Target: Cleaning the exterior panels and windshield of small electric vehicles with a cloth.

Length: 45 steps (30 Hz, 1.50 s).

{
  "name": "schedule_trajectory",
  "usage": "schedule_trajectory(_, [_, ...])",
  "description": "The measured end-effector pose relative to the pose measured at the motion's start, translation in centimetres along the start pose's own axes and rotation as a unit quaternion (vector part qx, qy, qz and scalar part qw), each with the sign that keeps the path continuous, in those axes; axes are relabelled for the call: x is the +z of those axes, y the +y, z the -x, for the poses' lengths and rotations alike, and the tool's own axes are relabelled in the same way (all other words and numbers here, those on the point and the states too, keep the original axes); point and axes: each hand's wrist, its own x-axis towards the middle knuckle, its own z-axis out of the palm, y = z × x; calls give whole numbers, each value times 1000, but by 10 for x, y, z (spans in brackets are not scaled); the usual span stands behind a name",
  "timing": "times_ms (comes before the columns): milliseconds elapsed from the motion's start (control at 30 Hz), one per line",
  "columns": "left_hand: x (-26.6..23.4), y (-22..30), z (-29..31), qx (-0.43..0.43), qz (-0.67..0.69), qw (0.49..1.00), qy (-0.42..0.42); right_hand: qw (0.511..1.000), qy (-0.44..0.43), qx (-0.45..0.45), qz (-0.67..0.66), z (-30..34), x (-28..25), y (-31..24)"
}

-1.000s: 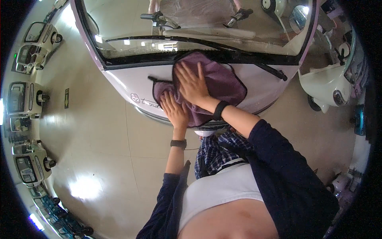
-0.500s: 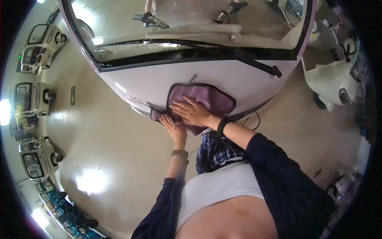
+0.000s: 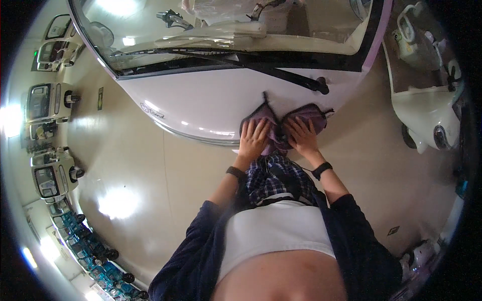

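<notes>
A purple cloth [image 3: 315, 116] with dark edging lies against the lower front panel [image 3: 206, 103] of a small pale vehicle, right of its middle. The cloth is bunched into folds, and a dark corner sticks up from it. My left hand [image 3: 254, 139] rests on the left part of the cloth with its fingers spread. On the right part lies my right hand [image 3: 303, 136], its fingers also apart and pressing the fabric against the panel. Both palms face the vehicle, so their undersides are hidden.
Above the panel are a black wiper [image 3: 281, 74] and the windshield, with handlebars [image 3: 173, 20] behind it. Another pale vehicle [image 3: 427, 113] stands at the right. Several small vehicles [image 3: 47, 175] line the left wall. Shiny beige floor [image 3: 135, 165] surrounds the vehicle.
Both hands and the cloth have moved right along the panel. The hands are now side by side instead of close together, and the cloth is more bunched. The view has shifted.
</notes>
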Motion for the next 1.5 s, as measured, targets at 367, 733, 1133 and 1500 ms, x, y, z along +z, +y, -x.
schedule_trajectory(367, [-78, -84, -103, 89, -4, 996, 32, 987, 35, 96, -123, -51, -40, -10])
schedule_trajectory(733, [-93, -155, -91, 73, -1, 994, 84, 971, 105, 216, -12, -137, -30, -64])
schedule_trajectory(1133, [-87, -257, -4, -62, 26, 981, 184, 986, 97, 133, -7, -222, -2, -157])
schedule_trajectory(1500, [-43, -247, 42, -117, 80, 957, 253, 995, 36, 91, -9, -207, 8, -176])
